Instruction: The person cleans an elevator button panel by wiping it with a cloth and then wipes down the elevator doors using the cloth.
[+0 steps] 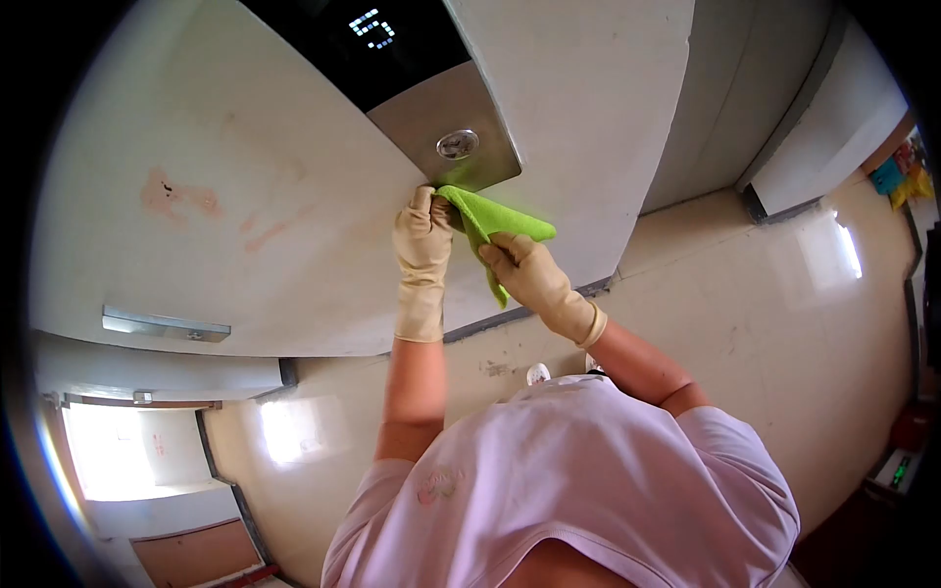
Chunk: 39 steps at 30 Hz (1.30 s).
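Observation:
A bright green cloth (490, 223) hangs between my two gloved hands, just below an elevator call panel (446, 118). My left hand (425, 230), in a cream rubber glove, is closed on the cloth's upper left corner, at the panel's lower edge. Lower and to the right, my right hand (529, 274) wears the same kind of glove and pinches the cloth's other side. The panel has a brushed metal lower part with one round button (457, 145). Its black display (372, 29) shows a lit 5.
The pale wall (294, 196) carries reddish smears (181, 193) to the left. A metal plate (167, 323) is fixed lower on it. Grey elevator doors (725, 98) stand to the right. Glossy tiles cover the floor (725, 314). A bright window (108, 451) is at lower left.

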Each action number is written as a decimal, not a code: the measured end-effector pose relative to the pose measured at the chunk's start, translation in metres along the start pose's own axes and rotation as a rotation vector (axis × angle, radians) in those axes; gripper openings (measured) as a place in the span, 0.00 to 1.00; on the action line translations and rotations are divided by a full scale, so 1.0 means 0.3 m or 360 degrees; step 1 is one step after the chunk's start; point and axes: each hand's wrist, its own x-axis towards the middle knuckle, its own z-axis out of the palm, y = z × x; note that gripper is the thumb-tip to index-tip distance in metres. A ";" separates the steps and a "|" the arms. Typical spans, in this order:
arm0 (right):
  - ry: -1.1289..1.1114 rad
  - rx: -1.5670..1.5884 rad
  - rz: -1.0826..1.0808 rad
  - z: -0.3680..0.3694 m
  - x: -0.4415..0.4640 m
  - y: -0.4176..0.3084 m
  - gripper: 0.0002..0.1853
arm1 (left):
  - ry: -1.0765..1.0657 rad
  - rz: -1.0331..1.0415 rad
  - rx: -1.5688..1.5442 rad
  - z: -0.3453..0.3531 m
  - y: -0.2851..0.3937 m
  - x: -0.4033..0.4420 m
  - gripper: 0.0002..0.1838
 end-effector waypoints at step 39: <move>0.1081 -0.1049 -0.1205 -0.005 0.217 -0.151 0.13 | 0.0054 -0.0442 -0.0835 0.014 0.038 -0.051 0.09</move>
